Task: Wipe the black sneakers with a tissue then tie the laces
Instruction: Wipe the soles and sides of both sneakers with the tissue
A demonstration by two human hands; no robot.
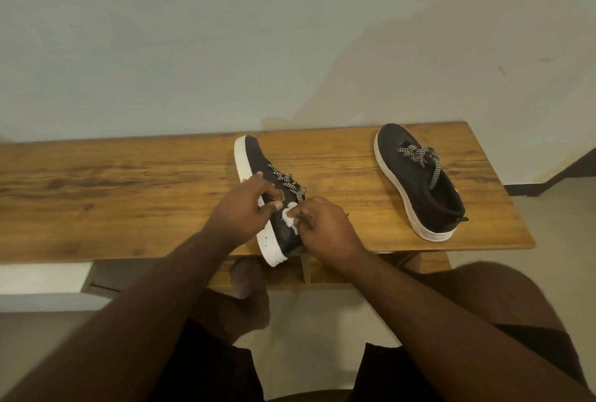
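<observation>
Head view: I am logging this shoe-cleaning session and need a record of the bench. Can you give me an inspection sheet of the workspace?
Surface: wooden table against a pale wall.
Job's things: near sneaker tipped on its side, white sole facing left, heel at the front edge; far sneaker upright at right, laces loose; white tissue pressed on the near sneaker's side.
Clutter: nothing seen.
Grippers: left hand steadies the near sneaker; right hand pinches the tissue.
Cables: nothing seen.
Surroundings: tiled floor, the person's knees below the table.
</observation>
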